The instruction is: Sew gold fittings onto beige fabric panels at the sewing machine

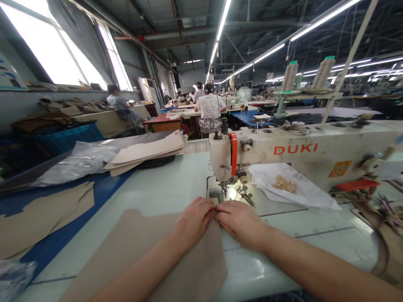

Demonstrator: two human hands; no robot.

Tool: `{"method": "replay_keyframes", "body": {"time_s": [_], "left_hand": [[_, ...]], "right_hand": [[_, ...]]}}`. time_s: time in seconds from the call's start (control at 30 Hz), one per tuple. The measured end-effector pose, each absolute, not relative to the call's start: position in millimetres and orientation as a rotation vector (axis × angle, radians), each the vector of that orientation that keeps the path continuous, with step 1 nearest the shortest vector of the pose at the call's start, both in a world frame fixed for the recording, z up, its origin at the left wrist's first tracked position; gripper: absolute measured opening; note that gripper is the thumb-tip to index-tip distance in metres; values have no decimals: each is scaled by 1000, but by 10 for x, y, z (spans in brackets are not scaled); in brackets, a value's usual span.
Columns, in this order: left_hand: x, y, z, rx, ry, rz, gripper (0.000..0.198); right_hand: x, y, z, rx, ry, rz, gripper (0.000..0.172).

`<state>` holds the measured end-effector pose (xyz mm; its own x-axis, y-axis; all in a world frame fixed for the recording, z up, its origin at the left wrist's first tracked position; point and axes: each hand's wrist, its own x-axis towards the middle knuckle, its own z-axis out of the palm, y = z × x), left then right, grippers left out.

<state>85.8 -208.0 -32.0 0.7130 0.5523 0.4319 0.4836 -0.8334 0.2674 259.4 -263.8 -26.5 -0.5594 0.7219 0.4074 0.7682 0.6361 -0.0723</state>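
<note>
A large beige fabric panel (141,243) lies on the pale green sewing table, its far corner just in front of the needle area of a white sewing machine (296,147). My left hand (197,216) rests on that corner, thumb and fingers pinched at its edge. My right hand (241,222) meets it there, fingertips pressed together on the same edge. The two hands nearly touch. The presser foot (224,188) stands just beyond the fingertips. Whether the fabric is folded between the fingers is hidden.
White paper (264,180) holding small gold-coloured pieces (285,184) lies right of the needle. Stacked beige panels (147,153), a clear plastic bag (82,161) and more cut panels (47,214) are at left. Scissors (385,205) lie far right. Thread cones (289,75) stand behind; other people sit farther off.
</note>
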Motion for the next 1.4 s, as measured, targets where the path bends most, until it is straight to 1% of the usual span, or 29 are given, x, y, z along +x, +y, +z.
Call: {"method": "replay_keyframes", "body": {"time_s": [0.27,0.6,0.93,1.2,1.4], "left_hand": [[830,-2113,-300,2750,831,792,17],[1094,-2049,-327,2768,837,765,18],[1233,-1878,-340,2776,803,793,17],[1239,-1761,-376,2744,762,845,20],[1234,-1706,-377,2744,743,884,17]], "right_hand": [[2578,-2599,-327,-1217,-2553,-208,12],[2801,-2609,-128,-1303,-2662,-252,7],[2969,-2464,-264,-1266,-2571,-177,6],[2981,-2387,-348,-1251,-2482,-120,9],[2974,-2361,-365,-1280,-2482,-114,10]]}}
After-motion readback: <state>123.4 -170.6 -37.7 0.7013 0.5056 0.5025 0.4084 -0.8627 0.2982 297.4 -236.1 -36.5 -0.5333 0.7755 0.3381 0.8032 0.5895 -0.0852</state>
